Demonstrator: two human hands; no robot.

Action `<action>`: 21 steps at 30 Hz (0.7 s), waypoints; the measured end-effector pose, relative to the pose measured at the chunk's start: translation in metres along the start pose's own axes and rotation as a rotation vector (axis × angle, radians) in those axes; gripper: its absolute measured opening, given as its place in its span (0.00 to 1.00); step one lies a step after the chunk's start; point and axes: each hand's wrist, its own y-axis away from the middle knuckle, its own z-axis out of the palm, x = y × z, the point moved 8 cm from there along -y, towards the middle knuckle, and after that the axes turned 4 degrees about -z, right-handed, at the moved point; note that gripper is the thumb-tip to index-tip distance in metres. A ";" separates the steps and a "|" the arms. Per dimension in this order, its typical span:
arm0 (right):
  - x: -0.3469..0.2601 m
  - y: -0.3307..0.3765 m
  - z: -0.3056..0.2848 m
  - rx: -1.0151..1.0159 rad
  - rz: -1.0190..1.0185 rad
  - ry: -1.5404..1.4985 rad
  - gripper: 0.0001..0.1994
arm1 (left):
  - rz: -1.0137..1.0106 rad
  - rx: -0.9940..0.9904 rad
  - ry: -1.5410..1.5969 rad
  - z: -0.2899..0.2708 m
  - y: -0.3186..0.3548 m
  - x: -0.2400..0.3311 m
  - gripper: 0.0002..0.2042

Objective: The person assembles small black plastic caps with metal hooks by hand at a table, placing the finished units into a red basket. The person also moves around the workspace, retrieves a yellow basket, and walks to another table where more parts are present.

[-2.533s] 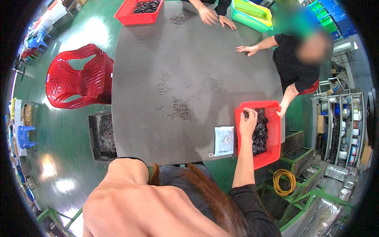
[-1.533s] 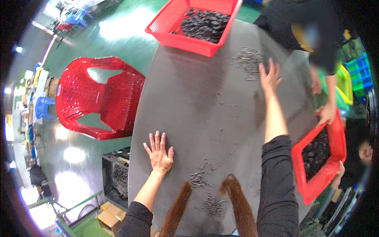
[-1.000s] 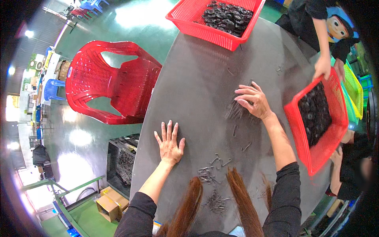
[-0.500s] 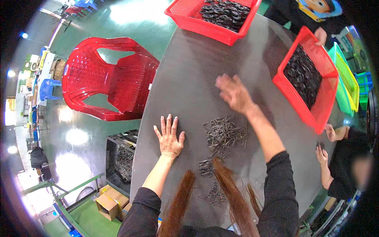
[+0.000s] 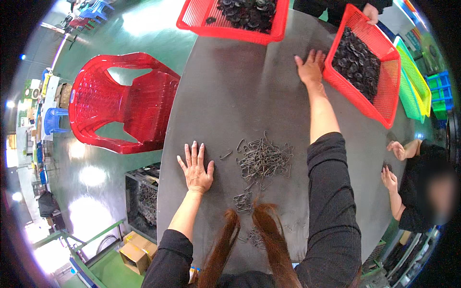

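Note:
My left hand (image 5: pixel 196 172) lies flat on the grey table (image 5: pixel 221 101) with its fingers spread, holding nothing. To its right is a pile of dark metal hooks (image 5: pixel 265 158), with one loose hook (image 5: pixel 225 154) between the hand and the pile. Nearer me are a small cluster of hooks (image 5: pixel 243 202) and another heap (image 5: pixel 257 236), partly covered by hanging hair. My right hand (image 5: pixel 312 68) reaches far across, fingers stretched out, close to the left edge of a tilted red basket (image 5: pixel 391 96) of black round parts (image 5: pixel 357 65). Whether it touches the basket I cannot tell.
Another red basket (image 5: pixel 230 32) of black parts stands at the far edge. One person's hand (image 5: pixel 370 13) holds the tilted basket; another person's hands (image 5: pixel 397 161) work at the right. A red chair (image 5: pixel 122 103) and a black crate of metal parts (image 5: pixel 144 197) stand to the left.
My right hand has moved away from me and to the right, up to the tilted basket. My left hand stays flat on the table. The whole view has shifted slightly.

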 end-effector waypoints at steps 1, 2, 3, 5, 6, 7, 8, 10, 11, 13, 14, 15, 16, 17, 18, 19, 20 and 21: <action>0.006 -0.005 0.000 0.014 0.001 0.132 0.39 | 0.000 0.004 0.005 -0.002 -0.001 0.000 0.30; 0.013 -0.008 0.000 0.010 0.027 0.143 0.38 | -0.001 0.000 0.013 -0.003 -0.003 0.001 0.30; 0.019 -0.008 0.000 0.009 0.055 0.158 0.38 | 0.002 -0.003 0.023 -0.004 -0.004 0.002 0.29; 0.023 0.011 -0.006 0.045 -0.006 0.160 0.36 | 0.005 0.007 0.024 -0.003 -0.002 0.003 0.29; 0.022 0.024 -0.012 0.060 -0.039 0.158 0.35 | 0.002 0.019 0.020 -0.002 0.000 0.000 0.30; 0.016 0.039 -0.014 0.044 -0.125 0.145 0.34 | 0.004 0.031 0.017 -0.001 0.001 -0.001 0.30; 0.014 0.057 -0.018 0.029 -0.211 0.146 0.32 | 0.017 0.043 0.027 -0.001 0.000 0.002 0.30; -0.009 0.109 -0.033 -0.042 -0.369 0.037 0.29 | 0.025 0.064 0.035 -0.001 -0.001 0.000 0.30; -0.029 0.145 -0.045 -0.100 -0.436 -0.059 0.28 | 0.027 0.062 0.044 0.002 0.000 0.000 0.30; -0.074 0.216 -0.069 -0.249 -0.555 -0.234 0.27 | 0.016 0.060 0.025 -0.001 0.003 -0.003 0.29; -0.087 0.252 -0.075 -0.371 -0.568 -0.303 0.26 | 0.013 0.058 0.009 0.006 0.002 -0.005 0.29; -0.101 0.278 -0.078 -0.481 -0.585 -0.386 0.25 | 0.006 0.057 0.026 0.006 0.001 -0.007 0.29; -0.104 0.282 -0.088 -0.442 -0.530 -0.447 0.25 | 0.001 0.060 0.046 0.004 0.001 -0.008 0.29; -0.105 0.287 -0.096 -0.403 -0.473 -0.508 0.25 | -0.004 0.062 0.063 0.005 0.001 -0.010 0.29; -0.100 0.292 -0.105 -0.359 -0.407 -0.559 0.25 | -0.030 0.073 0.078 0.005 0.000 -0.009 0.28; -0.098 0.293 -0.107 -0.346 -0.365 -0.500 0.25 | -0.017 0.053 0.156 0.006 -0.004 -0.007 0.27; -0.091 0.285 -0.104 -0.326 -0.323 -0.431 0.25 | 0.003 0.037 0.242 0.005 -0.014 0.001 0.26; -0.087 0.278 -0.098 -0.309 -0.286 -0.368 0.25 | 0.016 0.021 0.324 0.003 -0.024 0.009 0.25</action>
